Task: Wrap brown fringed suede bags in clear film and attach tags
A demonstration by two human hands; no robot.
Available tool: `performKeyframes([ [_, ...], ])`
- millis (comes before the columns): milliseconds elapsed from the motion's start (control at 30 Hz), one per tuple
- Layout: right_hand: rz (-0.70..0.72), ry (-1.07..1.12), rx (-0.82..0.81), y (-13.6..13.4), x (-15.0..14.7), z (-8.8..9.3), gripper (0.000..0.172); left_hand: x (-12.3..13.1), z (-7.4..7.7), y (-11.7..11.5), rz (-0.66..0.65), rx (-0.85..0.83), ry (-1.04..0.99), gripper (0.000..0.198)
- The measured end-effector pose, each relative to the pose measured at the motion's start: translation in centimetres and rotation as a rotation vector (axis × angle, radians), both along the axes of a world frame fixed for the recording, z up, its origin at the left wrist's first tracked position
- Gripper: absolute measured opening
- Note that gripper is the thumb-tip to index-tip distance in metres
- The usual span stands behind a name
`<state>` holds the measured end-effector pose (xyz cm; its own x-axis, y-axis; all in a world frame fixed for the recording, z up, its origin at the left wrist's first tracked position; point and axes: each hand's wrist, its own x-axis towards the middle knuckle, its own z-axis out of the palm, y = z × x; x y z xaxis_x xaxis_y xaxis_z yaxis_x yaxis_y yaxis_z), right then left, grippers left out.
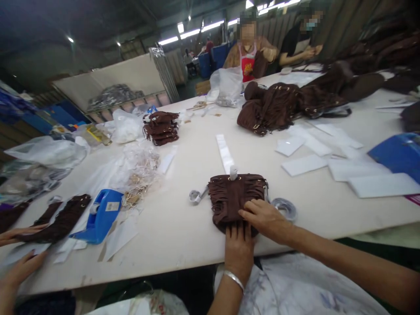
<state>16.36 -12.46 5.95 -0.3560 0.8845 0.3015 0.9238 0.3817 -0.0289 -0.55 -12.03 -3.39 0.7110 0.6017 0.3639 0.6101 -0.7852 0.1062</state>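
While the left hand [239,249] touches the lower edge of the bag [233,201], the right hand [267,221] rests on its front; whether either grips is unclear. The bag lies on the tabletop [187,236].

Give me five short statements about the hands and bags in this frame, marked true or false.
1. The left hand and right hand both touch the fringed brown bag. True.
2. The silver bracelet is on the right wrist. False: it is on the left.
3. A blue tape dispenser stands left of that bag. True.
4. The stack of brown bags is on the floor. False: on the table.
5. A white strip lies beyond the fringed bag. True.
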Motion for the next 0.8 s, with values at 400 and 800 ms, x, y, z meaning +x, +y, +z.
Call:
performKeyframes([
  [400,0.082,0.068,-0.111,-1.7,-0.9,-2.9,0.030,1.0,1.3,-1.2,0.115,-0.057,-0.102,0.031],
  [800,0.091,0.072,-0.140,-2.4,-0.5,-3.7,0.034,-3.4,0.2,-1.3,0.084,-0.115,-0.236,0.030],
])
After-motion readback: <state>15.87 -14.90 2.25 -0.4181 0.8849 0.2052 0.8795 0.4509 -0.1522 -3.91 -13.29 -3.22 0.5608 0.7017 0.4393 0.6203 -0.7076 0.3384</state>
